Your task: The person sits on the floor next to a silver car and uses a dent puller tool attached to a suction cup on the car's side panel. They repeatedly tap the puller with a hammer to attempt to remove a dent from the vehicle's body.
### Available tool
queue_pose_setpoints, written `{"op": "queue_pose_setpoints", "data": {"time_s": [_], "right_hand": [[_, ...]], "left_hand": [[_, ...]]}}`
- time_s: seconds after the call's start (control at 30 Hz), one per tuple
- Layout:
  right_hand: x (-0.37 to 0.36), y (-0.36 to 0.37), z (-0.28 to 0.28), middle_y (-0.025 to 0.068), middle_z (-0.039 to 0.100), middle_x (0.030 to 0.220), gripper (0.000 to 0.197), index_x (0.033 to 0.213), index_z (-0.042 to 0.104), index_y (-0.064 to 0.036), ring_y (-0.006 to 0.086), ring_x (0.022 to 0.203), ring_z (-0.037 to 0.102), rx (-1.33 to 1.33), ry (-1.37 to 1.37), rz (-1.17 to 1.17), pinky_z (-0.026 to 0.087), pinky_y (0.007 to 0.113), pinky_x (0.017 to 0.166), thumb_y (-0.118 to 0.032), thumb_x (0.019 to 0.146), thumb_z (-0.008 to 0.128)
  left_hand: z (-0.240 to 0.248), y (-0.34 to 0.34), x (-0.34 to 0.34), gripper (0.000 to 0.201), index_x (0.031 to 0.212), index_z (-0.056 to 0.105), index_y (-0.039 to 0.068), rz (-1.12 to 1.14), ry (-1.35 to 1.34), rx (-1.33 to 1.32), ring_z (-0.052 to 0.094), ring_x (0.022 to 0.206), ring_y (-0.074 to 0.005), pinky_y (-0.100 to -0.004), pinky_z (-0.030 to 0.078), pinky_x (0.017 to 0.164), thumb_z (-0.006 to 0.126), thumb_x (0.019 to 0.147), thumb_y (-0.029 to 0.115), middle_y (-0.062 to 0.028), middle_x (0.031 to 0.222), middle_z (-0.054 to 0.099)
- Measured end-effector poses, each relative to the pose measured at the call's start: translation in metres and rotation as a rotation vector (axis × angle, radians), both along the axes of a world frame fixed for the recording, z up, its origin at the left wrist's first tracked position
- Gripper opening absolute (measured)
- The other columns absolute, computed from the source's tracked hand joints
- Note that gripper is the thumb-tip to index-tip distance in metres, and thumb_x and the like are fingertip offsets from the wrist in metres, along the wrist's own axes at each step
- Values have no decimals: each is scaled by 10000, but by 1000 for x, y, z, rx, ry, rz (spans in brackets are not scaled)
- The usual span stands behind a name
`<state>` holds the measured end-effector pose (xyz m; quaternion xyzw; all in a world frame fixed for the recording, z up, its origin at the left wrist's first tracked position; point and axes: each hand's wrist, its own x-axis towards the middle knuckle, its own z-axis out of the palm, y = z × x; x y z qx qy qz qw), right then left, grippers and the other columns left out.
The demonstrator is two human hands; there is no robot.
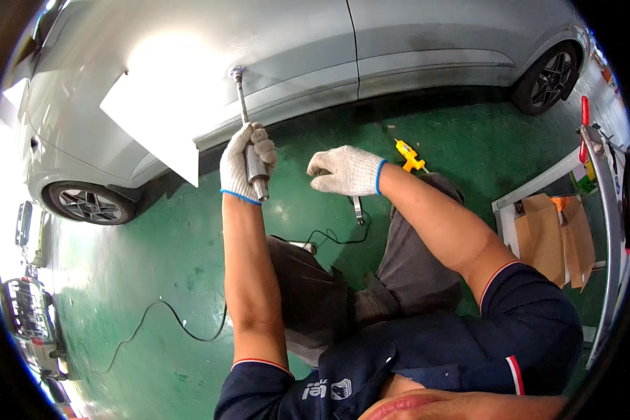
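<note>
Glossy green floor; knit-gloved left hand (pixel 246 162) grips steel puller (pixel 250 143)

Glossy green workshop floor (pixel 168 259)

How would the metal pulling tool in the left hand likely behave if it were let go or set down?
The metal pulling tool looks like solid steel, so probably stiff and heavy for its size. Its tip meets the car door, so it might hang there. Round-bodied, it would likely roll on the green floor. The left hand grips it.
</note>
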<state>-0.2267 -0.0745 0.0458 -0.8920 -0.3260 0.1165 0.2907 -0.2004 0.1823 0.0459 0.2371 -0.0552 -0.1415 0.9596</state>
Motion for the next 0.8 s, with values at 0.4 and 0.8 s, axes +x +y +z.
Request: {"op": "queue_pose_setpoints", "data": {"time_s": [0.4,0.8], "right_hand": [[-3,-22,2,195,737,1211,453,1211,715,-53,361,1131,711,14,4,-47,557,443,990,-405,933,656],[-61,-69,9,182,756,1023,296,1083,718,-40,383,987,720,489,-332,-344,563,486,860,-241,874,656]], "left_hand": [[10,-17,2,175,1132,571,3,-15,23,41,544,656,-135,-310,506,557,531,1099,170,-22,842,560],[-13,46,10,243,859,523,69,-208,32,40,336,399,-129,-282,301,349,613,1008,239,-25,589,448]]}}
